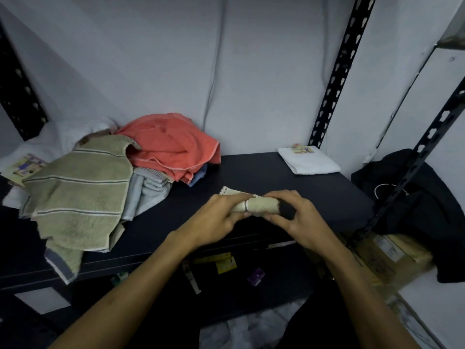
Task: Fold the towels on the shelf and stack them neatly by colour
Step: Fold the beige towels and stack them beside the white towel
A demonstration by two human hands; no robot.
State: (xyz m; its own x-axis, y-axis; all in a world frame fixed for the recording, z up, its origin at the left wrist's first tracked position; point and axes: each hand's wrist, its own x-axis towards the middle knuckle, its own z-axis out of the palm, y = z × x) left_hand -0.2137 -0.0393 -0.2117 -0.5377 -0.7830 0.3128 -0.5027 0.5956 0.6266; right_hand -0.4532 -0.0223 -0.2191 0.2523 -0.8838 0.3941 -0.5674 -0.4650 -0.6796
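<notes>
Beige rolled towel (256, 207), gripped between left hand (218, 217), right hand (297, 217)

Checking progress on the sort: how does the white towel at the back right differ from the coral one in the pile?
The white towel is folded flat and lies alone; the coral towel is crumpled on top of the unfolded pile. The white towel carries a printed label; none shows on the coral towel. Both rest on the dark shelf, untouched by either hand.

The shelf (251, 170) is seen as dark, smooth, matt board; the uprights (337, 71) are made of black perforated metal; the green striped towel (75, 195) and coral towel (168, 144) are shown as rough terry cloth; the folded white towel (310, 161) is finished softer and finer
</notes>
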